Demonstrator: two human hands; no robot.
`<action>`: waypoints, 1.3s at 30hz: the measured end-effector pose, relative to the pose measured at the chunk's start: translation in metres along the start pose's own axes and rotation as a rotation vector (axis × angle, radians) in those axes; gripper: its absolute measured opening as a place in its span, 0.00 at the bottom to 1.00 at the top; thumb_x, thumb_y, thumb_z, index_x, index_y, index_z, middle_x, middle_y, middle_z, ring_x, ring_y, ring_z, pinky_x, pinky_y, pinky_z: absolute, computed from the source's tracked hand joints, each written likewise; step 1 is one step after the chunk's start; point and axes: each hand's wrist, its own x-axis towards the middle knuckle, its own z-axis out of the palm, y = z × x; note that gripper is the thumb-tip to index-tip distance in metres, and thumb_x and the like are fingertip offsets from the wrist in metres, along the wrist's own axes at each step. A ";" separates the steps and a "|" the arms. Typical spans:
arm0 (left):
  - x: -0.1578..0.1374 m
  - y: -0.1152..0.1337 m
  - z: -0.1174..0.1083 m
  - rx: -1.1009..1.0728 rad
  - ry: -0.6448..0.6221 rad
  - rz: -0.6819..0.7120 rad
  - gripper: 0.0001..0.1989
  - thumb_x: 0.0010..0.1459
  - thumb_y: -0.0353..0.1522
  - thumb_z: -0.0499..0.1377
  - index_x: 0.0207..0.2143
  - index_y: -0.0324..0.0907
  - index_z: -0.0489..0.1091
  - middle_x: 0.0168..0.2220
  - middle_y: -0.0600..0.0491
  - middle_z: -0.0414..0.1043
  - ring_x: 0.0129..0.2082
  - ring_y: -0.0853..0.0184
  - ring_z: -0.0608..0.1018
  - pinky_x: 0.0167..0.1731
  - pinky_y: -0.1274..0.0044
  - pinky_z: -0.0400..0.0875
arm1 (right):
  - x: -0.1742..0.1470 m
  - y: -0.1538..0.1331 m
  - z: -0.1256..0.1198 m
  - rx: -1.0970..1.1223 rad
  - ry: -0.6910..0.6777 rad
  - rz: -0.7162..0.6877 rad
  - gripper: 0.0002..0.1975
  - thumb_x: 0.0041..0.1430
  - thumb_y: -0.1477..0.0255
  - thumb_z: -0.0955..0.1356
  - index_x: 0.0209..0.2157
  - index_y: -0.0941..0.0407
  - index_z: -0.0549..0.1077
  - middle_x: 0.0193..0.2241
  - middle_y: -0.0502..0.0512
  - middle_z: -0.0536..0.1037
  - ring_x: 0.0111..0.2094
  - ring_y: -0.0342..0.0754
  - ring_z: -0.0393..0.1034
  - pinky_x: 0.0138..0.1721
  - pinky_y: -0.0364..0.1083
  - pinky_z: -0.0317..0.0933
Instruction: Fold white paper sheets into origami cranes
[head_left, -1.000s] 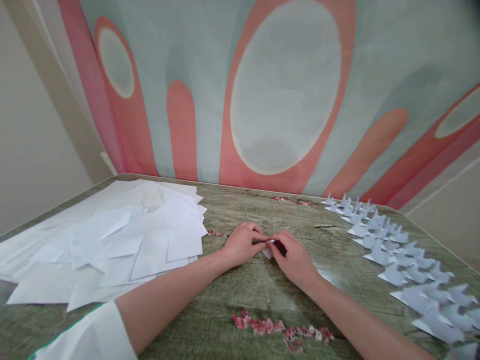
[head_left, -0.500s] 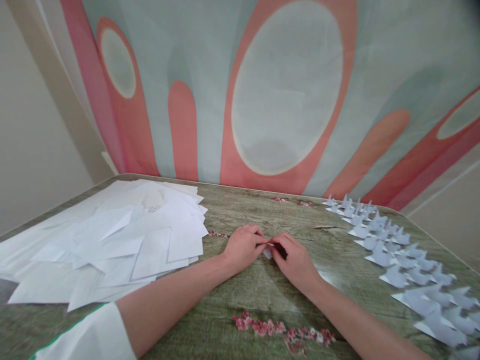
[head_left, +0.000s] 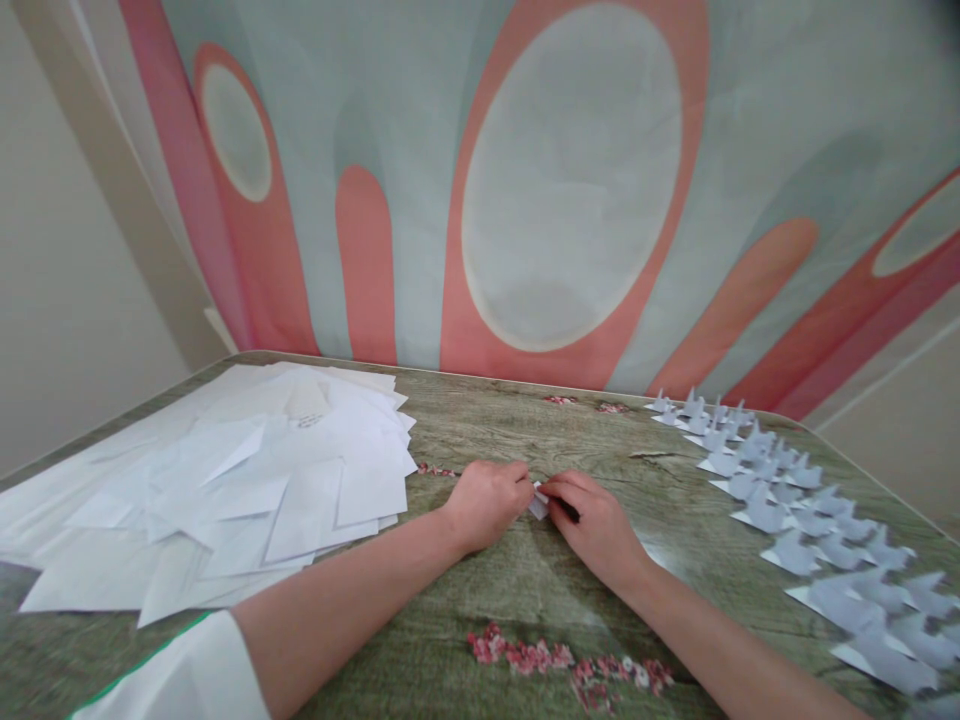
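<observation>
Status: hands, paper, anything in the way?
Right bare hand pinching small folded white paper. Left bare hand curled beside it, contact unclear. No obstruction seen; folded white paper birds off right.

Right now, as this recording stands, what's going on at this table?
A person is working with bare hands over a wood-patterned table. The right hand pinches a small folded white paper; the left hand is close beside it, its grip hidden. A spread pile of white sheets lies to the left, and folded paper birds stand in rows to the right.
</observation>
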 end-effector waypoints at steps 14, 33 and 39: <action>0.000 0.000 0.000 0.054 0.010 0.033 0.10 0.59 0.32 0.50 0.29 0.38 0.68 0.29 0.51 0.67 0.23 0.68 0.72 0.23 0.78 0.64 | 0.000 0.000 -0.002 -0.044 -0.028 -0.031 0.13 0.55 0.78 0.63 0.37 0.52 0.76 0.32 0.54 0.74 0.35 0.48 0.68 0.38 0.47 0.63; -0.003 0.000 -0.001 0.040 -0.036 0.110 0.06 0.59 0.29 0.50 0.33 0.39 0.65 0.30 0.52 0.71 0.26 0.67 0.74 0.22 0.79 0.63 | 0.000 -0.001 -0.003 -0.066 -0.056 -0.026 0.11 0.54 0.79 0.64 0.35 0.53 0.76 0.32 0.53 0.74 0.35 0.48 0.67 0.39 0.47 0.62; -0.003 0.000 -0.002 0.054 -0.050 0.122 0.05 0.58 0.27 0.51 0.35 0.40 0.65 0.31 0.53 0.70 0.27 0.67 0.74 0.21 0.79 0.63 | 0.000 -0.001 -0.004 -0.095 -0.061 -0.033 0.11 0.54 0.79 0.64 0.34 0.54 0.76 0.32 0.53 0.74 0.35 0.48 0.66 0.38 0.47 0.62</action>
